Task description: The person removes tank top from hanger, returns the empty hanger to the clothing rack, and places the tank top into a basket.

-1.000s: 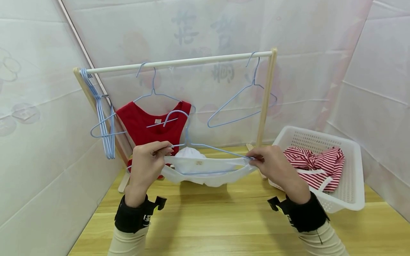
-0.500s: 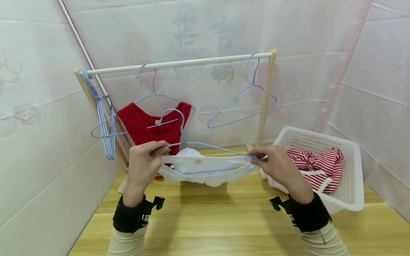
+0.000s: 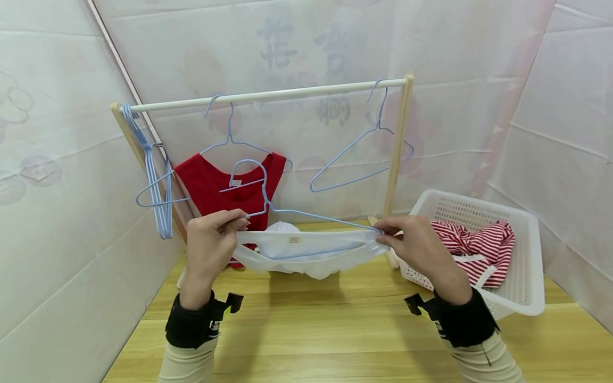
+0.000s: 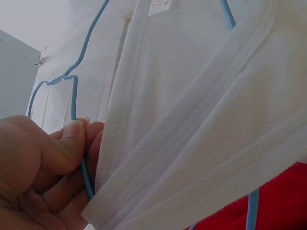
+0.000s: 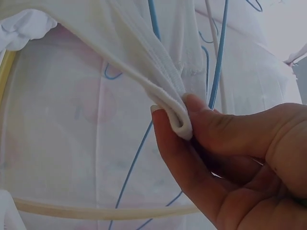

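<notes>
A white top (image 3: 311, 260) with a wide neckline and a small neck label is stretched between my hands above the table. A blue wire clothes hanger (image 3: 311, 214) runs inside it, its hook sticking up to the left of centre. My left hand (image 3: 214, 239) pinches the hanger's left arm between thumb and forefinger, and the top's left shoulder (image 4: 110, 163) lies beside those fingers. Over on the right, my right hand (image 3: 416, 247) pinches the top's folded right shoulder (image 5: 180, 122) at the hanger's right end.
Behind stands a wooden rack with a white rail (image 3: 297, 94). A red sleeveless top (image 3: 230, 194) on a hanger, a bare hanger (image 3: 354, 143) and several bunched hangers (image 3: 158, 186) hang there. A white basket (image 3: 529, 255) with red-striped clothing (image 3: 483, 244) sits right on the wooden table (image 3: 325, 340).
The hanger's hook has shifted left and up. My left hand has moved slightly left along with it, and my right hand slightly right.
</notes>
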Motion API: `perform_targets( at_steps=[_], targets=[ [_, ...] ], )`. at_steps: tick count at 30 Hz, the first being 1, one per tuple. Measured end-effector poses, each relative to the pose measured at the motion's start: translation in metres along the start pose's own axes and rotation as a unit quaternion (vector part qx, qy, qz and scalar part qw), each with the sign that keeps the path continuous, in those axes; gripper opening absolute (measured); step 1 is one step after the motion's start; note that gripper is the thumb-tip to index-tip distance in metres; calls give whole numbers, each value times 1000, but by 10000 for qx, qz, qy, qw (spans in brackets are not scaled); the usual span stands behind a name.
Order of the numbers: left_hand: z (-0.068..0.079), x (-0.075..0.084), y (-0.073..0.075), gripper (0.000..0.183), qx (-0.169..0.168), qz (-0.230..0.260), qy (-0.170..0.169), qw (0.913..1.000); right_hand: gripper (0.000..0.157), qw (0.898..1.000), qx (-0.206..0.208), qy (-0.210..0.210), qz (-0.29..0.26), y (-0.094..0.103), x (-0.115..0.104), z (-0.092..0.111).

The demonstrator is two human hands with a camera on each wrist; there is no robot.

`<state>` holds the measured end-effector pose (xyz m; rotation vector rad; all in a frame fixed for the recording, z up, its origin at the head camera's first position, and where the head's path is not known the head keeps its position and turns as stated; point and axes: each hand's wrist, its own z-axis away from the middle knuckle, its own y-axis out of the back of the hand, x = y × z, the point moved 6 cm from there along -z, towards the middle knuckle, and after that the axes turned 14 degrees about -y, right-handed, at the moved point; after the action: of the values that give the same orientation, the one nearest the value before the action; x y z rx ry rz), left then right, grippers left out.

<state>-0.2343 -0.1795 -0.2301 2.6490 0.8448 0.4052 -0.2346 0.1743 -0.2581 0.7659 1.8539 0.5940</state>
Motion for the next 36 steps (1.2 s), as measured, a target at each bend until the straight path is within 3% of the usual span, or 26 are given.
perform_targets(
  at_steps=[10,21,36],
  targets=[
    [-1,0,1,18,40,59,69,10000,19,9998,202,77,1,4,1,0],
    [0,-1,0,20,97,10,186,9998,20,9998,90,6,-169,5,0,0],
    [2,-4,2,21,104,-254,277,9992,18,9997,121,-181,97,3,5,0]
  ],
)
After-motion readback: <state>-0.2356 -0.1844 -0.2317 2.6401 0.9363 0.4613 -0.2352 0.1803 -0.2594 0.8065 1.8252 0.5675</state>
